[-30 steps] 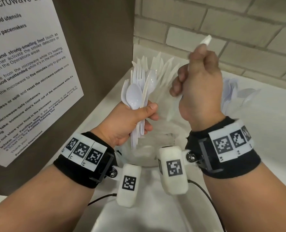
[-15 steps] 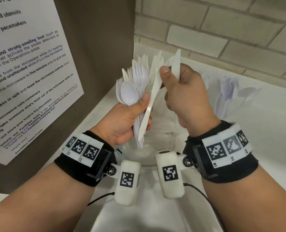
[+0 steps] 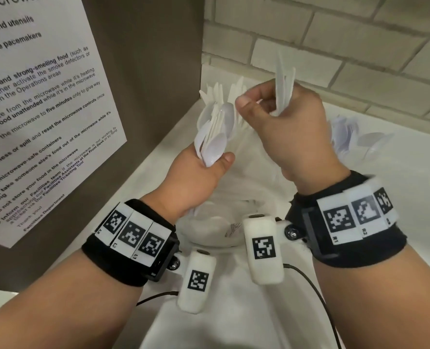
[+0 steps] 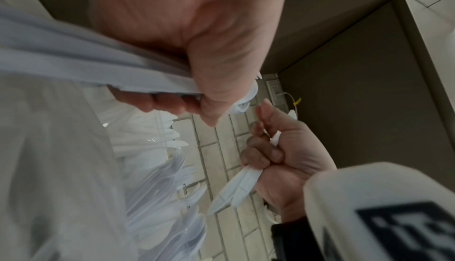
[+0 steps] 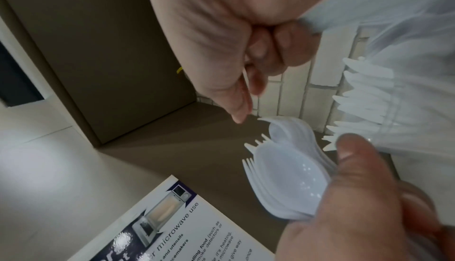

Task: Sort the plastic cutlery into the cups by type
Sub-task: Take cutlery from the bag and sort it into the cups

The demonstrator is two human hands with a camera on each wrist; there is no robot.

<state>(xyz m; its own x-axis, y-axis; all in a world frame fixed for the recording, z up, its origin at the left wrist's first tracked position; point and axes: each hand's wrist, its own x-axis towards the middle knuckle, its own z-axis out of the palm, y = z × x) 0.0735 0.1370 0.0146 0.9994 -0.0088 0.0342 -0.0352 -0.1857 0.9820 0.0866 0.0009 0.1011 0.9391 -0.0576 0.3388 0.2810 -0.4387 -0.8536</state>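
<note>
My left hand [image 3: 208, 170] grips a bundle of white plastic spoons and forks [image 3: 213, 132] by the handles, heads pointing up. In the right wrist view the same bundle [image 5: 288, 177] shows spoon bowls in front and fork tines behind. My right hand [image 3: 284, 127] is just right of the bundle, with its curled fingers holding a few white knives [image 3: 284, 81] that stick up out of the fist. Its thumb points towards the spoons. Seen from the left wrist, the knives [image 4: 236, 185] poke out of the right fist [image 4: 283, 154]. A clear cup of knives [image 3: 221, 94] stands behind the bundle.
A clear cup of spoons [image 3: 347, 137] stands to the right on the white counter [image 3: 397, 197]. Another clear cup [image 3: 216, 230] sits below my hands. A brown cabinet side with a microwave notice [image 3: 45, 109] closes the left. A brick wall [image 3: 334, 34] runs behind.
My right hand came down to the bundle, pinched a knife out of it and has drawn back up to the right with the knives. The left hand's bundle has tilted slightly.
</note>
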